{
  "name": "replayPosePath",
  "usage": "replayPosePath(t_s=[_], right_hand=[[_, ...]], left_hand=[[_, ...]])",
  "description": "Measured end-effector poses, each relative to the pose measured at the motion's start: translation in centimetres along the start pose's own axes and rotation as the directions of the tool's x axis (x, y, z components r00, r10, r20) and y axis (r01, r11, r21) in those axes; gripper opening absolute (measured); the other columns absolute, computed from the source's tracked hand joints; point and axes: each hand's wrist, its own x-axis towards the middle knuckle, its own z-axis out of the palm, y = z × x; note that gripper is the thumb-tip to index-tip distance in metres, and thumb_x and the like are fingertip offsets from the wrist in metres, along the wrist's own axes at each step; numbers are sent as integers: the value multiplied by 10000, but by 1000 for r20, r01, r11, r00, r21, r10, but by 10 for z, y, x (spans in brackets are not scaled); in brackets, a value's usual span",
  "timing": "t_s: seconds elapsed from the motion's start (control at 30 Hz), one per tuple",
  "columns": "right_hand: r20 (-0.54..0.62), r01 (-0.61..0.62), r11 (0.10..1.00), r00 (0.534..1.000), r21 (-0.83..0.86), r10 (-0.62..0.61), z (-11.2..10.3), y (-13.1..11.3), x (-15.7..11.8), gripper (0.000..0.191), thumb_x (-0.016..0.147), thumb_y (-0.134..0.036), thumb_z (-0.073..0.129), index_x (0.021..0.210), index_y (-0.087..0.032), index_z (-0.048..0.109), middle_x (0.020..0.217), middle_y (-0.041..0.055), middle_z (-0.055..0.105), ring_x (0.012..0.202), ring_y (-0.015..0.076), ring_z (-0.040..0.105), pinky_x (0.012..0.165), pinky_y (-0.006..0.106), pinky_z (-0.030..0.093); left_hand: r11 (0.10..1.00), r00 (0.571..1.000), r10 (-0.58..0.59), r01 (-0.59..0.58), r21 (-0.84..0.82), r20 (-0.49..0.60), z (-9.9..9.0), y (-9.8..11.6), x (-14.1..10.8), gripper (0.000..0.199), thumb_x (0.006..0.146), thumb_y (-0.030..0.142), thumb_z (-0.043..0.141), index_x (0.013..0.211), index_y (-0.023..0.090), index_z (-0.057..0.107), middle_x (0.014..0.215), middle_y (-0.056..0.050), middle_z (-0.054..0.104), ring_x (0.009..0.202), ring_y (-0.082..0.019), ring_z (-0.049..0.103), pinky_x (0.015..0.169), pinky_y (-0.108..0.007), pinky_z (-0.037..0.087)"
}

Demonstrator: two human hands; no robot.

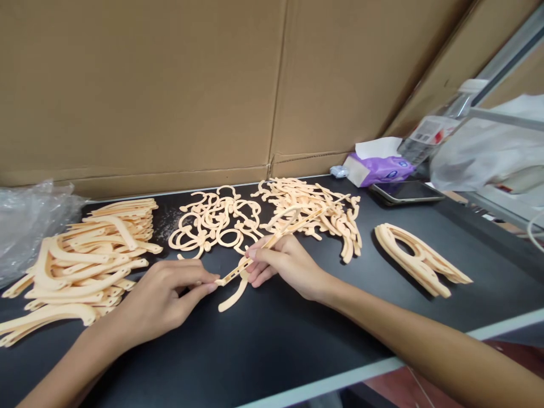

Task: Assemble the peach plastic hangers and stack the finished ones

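Observation:
Between both hands is a long, slotted cream plastic hanger arm [234, 274], tilted up to the right. My left hand [172, 297] pinches its near left end between thumb and fingertips. Closed around its middle is my right hand [291, 265], its fingers partly hiding the arm. A short curved cream piece [234, 297] shows below the right fingers; whether it is joined to the arm I cannot tell. Behind the hands lie a pile of ring-shaped hook pieces [229, 238] and a pile of short curved pieces [348, 226]. Many loose hanger arms [80, 258] are stacked on the left.
On the right of the black table [255, 362] lie several assembled cream pieces [419, 260], stacked together. A phone [406, 192], a purple tissue pack [380, 168] and a plastic bottle [433, 133] are at the back right. Clear plastic wrap [36, 226] sits far left; cardboard [140, 90] stands behind.

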Motion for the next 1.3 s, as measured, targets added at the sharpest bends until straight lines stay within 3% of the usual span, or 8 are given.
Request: replayPosePath(t_s=[0.2, 0.4, 0.83, 1.1, 1.3], right_hand=[[0, -2, 1000, 1000, -10, 2, 0, -1, 0, 114, 784, -188, 701, 720, -104, 658, 621, 65, 697, 496, 154, 675, 549, 267, 596], [47, 21, 1000, 999, 5, -21, -2, 0, 0, 174, 764, -258, 751, 737, -111, 663, 633, 64, 700, 534, 161, 683, 590, 297, 608], [77, 22, 1000, 997, 6, -23, -5, 0, 3, 188, 757, -271, 757, 759, -105, 669, 647, 76, 712, 541, 171, 692, 595, 304, 608], [57, -1, 999, 998, 39, -1, -5, -1, 5, 158, 760, -229, 747, 729, -104, 656, 614, 68, 703, 513, 166, 687, 553, 271, 600], [63, -4, 999, 998, 33, 2, -5, -1, 6, 126, 773, -197, 710, 720, -96, 655, 614, 73, 703, 525, 174, 698, 554, 270, 604]], left_hand=[[985, 987, -125, 135, -104, 96, -2, 3, 2, 298, 940, 365, 553, 727, 242, 721, 605, 25, 608, 568, -116, 547, 532, -229, 400], [988, 990, -113, 121, -98, 80, -2, 4, 4, 305, 931, 342, 553, 699, 230, 717, 601, 22, 620, 549, -112, 550, 514, -226, 394], [964, 977, -200, 210, -160, 76, 2, 1, 4, 253, 906, 399, 582, 791, 253, 754, 742, -4, 722, 656, -157, 660, 561, -229, 488], [995, 995, -102, 102, 11, 13, 6, 2, 2, 263, 939, 368, 530, 814, 249, 728, 719, 10, 691, 630, -140, 628, 577, -227, 454], [983, 981, -177, 181, -42, 76, 6, 1, 3, 274, 936, 414, 529, 814, 254, 716, 766, 9, 706, 642, -148, 642, 552, -219, 460]])
